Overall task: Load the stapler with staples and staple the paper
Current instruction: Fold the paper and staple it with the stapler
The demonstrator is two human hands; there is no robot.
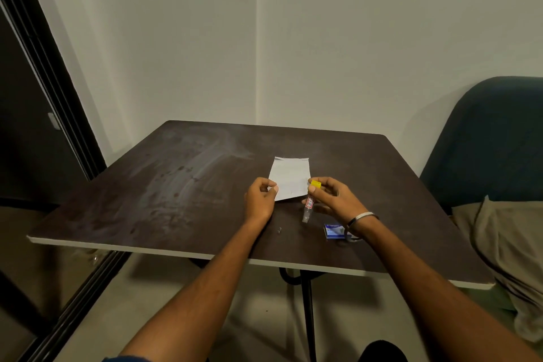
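Observation:
A small white sheet of paper (289,178) lies on the dark table (182,185). My left hand (260,200) pinches its lower left corner. My right hand (332,197) holds a slim metal stapler (309,204) with a yellow end and a red label, tilted nearly upright at the paper's lower right corner. A blue staple box (335,231) sits on the table just under my right wrist, partly hidden by it. A small loose bit of staples (279,230) lies near the table's front edge.
The table stands in a corner of white walls. A blue chair (493,138) with a beige cloth (499,250) is at the right. A dark glass door frame (44,97) runs along the left.

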